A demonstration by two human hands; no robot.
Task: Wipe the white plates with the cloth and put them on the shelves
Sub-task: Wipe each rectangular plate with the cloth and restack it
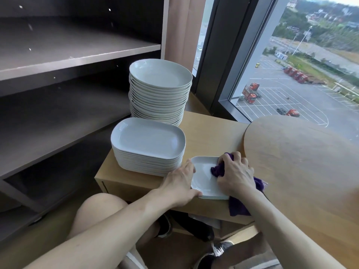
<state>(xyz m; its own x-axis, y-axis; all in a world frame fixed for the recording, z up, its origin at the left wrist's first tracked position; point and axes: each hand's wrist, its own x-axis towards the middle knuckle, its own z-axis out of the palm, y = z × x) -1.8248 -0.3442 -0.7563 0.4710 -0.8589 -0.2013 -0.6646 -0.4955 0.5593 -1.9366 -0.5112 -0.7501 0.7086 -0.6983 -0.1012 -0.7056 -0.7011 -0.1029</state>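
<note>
Head view: right grip (235,174) presses cloth (218,170) onto plate (204,180).

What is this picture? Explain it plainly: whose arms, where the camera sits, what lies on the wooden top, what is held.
No machine here: these are a person's bare arms, seen from one camera worn on the head, looking forward and down. The left hand grips the edge of a small white plate while the right hand presses a bunched purple cloth onto it. The plate lies at the front of a low wooden cabinet, beside a stack of oblong plates and, behind that, a taller stack of round plates. Dark shelves stand to the left; a round wooden tabletop and a window are to the right.
</note>
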